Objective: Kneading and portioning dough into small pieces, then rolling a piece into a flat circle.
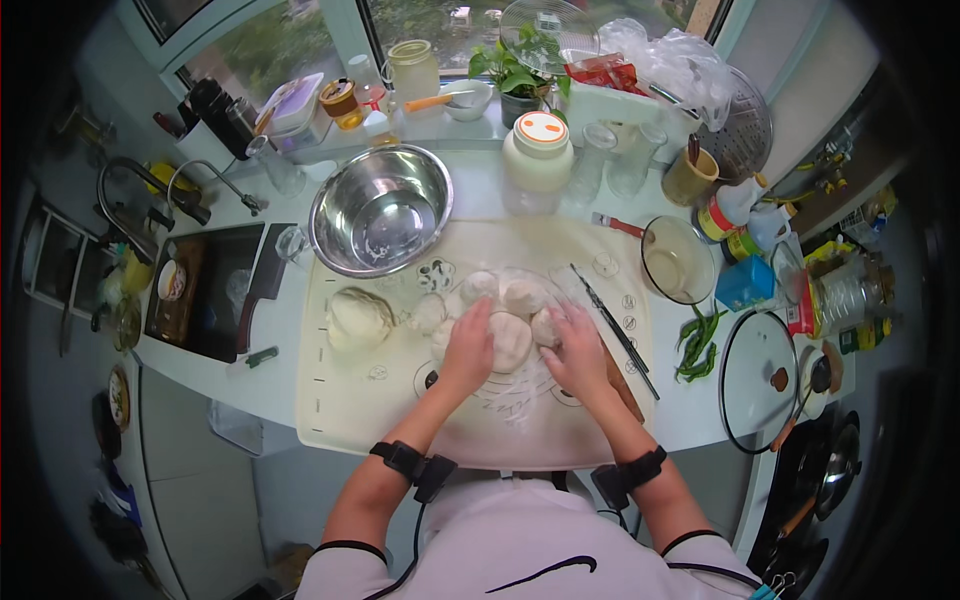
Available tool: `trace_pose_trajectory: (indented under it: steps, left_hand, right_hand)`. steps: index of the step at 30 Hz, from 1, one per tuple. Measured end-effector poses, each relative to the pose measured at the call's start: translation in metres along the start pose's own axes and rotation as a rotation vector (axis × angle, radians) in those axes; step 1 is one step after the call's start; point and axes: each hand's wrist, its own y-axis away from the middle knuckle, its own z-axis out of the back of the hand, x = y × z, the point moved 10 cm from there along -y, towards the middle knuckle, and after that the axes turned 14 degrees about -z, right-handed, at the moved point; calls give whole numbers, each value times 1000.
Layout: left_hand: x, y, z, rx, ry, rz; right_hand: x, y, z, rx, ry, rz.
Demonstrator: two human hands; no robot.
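My left hand [470, 346] lies at the left edge of a flattened round of dough [510, 343], fingers close together; whether it grips anything is unclear. My right hand [579, 349] has its thumb and fingers around a small dough piece [545, 328] just right of that round. Behind the hands sit more dough pieces, one at the left [478, 285] and a larger one [525, 296]. Another piece [429, 313] rests left of my left hand. A big lump of dough [360, 319] lies farther left on the cream pastry mat [345, 405]. Beneath my right wrist, a wooden rolling pin [622, 386] is partly hidden.
Dark chopsticks [615, 322] lie right of my right hand. Behind the dough stands a steel bowl [381, 210], with a lidded cream jar [538, 154] nearby. At the right are a glass bowl [678, 260], green peppers [699, 345] and a glass lid [759, 381]. The sink [206, 289] is left.
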Motion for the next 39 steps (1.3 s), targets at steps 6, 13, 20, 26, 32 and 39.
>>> trace_pose_trajectory:
  steps: [6,13,20,26,32,39]
  left_hand:
    - [-41,9,2,201,-194,143]
    - [-54,36,43,-22,-715,-220]
    - [-19,40,80,-64,-754,-106]
    - [-31,-9,64,-24,-697,-252]
    - [19,-59,23,165,-434,-119]
    - [21,-54,71,-21,-641,-65]
  right_hand:
    - [-19,-23,-1,-52,212,48]
    - [8,-7,6,-82,162,134]
    - [35,15,-22,51,76,238]
    - [35,-48,-44,-35,309,391]
    - [25,-91,-14,-322,239,199]
    - [20,1,-35,177,95,111]
